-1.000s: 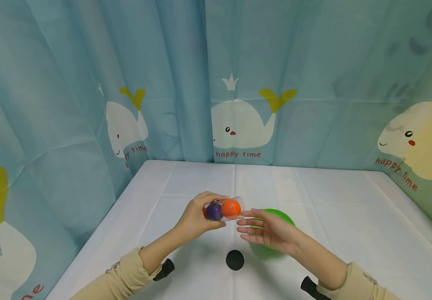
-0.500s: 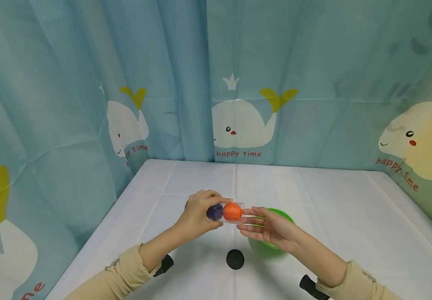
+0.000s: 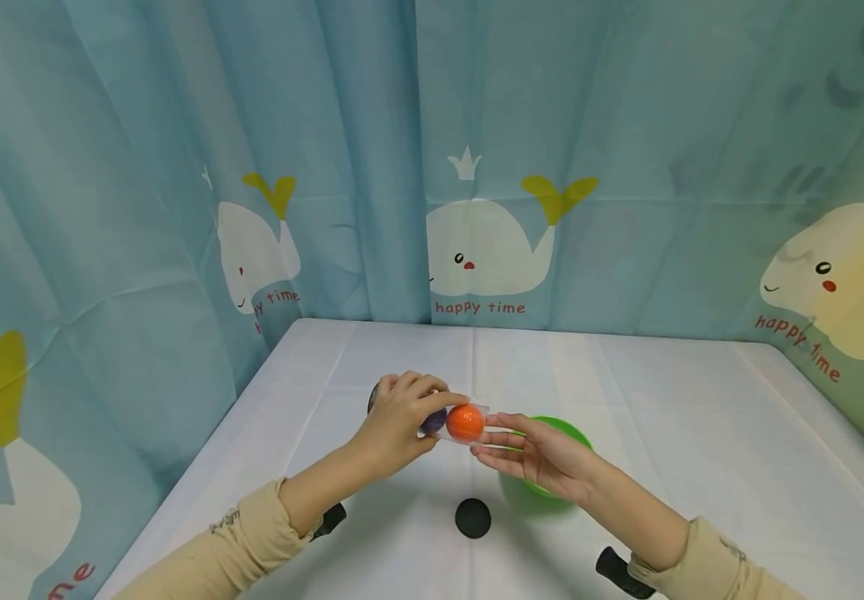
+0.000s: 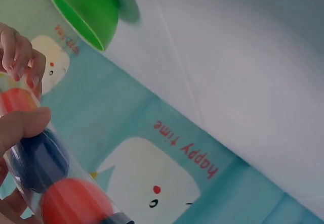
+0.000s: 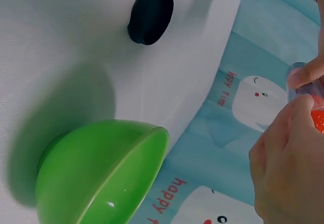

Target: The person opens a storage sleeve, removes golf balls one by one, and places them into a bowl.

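Note:
My left hand [image 3: 400, 427] grips a clear plastic tube [image 4: 88, 176], held sideways above the table. Inside it sit an orange ball [image 3: 466, 423] at the right end, a dark purple-blue ball [image 4: 39, 159] and a red ball [image 4: 76, 202]. A dark end of the tube [image 3: 372, 398] shows behind the left knuckles. My right hand [image 3: 547, 460] has its fingers extended at the tube's right end, fingertips beside the orange ball; whether they touch it I cannot tell. In the right wrist view, the right hand hides part of the tube.
Below and behind my right hand is a green bowl [image 5: 96, 163], partly hidden in the head view. A round black cap [image 3: 472, 518] lies on the white table [image 3: 372, 358] between the forearms. Blue whale-print curtains [image 3: 327, 125] enclose the back and sides.
The left hand has turned, so its fingers cover more of the purple ball and the tube's dark end shows. The right fingertips stay by the tube's end with little movement.

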The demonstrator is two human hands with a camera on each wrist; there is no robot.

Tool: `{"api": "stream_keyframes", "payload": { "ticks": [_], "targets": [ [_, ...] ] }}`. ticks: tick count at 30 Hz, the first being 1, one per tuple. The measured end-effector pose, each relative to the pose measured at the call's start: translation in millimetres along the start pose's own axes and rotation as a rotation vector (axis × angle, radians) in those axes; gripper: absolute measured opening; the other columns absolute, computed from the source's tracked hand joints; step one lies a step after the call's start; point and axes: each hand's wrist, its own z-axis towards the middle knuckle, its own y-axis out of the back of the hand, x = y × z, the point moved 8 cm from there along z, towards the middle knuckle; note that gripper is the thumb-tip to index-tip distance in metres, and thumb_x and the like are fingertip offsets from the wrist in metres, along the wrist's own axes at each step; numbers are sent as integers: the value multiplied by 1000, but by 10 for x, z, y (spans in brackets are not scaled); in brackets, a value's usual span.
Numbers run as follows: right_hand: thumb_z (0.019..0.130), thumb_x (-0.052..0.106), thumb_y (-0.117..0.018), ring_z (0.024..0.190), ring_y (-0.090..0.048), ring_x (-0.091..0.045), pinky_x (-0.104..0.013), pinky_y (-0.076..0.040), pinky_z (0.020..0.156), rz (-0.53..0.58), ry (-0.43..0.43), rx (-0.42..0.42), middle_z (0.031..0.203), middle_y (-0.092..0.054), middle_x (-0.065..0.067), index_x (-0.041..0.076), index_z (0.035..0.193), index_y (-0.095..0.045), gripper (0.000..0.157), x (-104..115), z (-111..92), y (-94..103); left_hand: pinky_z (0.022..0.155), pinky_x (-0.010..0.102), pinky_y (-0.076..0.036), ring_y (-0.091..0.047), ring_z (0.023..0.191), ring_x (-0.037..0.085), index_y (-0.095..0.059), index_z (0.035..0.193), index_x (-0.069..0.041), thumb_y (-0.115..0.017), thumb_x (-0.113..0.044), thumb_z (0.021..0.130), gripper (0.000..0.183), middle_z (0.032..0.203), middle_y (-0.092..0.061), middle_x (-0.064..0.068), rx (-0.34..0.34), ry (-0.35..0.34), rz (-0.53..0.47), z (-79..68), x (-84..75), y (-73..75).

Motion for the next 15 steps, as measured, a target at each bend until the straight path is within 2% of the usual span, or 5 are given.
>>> {"api": "stream_keyframes", "payload": {
  "ticks": [4,8,12,15],
  "targets": [
    [99,15,-46,102,-65,-24,-30,-50,93,9,7,20,117,-55,-16,-8,140,-21,53,9,7,-22,88,48,-37,-53,102,19,-65,113,-26,-83,-3,67,54,107,-62,-1,-21,-48,83,14,-28,27],
    [98,12,-48,103,-65,-25,-30,-50,93,6,17,27,116,-57,-16,-9,142,-21,56,22,14,-38,88,48,-38,-53,104,19,-64,115,-24,-83,-4,67,56,109,-63,-1,-20,-65,137,28,-41,42],
    [97,12,-50,102,-65,-24,-27,-50,92,-3,18,14,124,-47,-20,-9,145,-11,65,32,8,-25,88,49,-39,-53,105,20,-65,114,-23,-83,-3,67,54,111,-63,0,-17,-60,149,37,-28,44],
    [98,13,-50,101,-66,-23,-26,-50,92,-2,16,7,128,-40,-23,-9,146,-9,67,36,9,-12,89,49,-39,-53,105,20,-65,113,-23,-82,-3,67,53,111,-63,1,-17,-52,138,41,-12,43]
  ]
}}
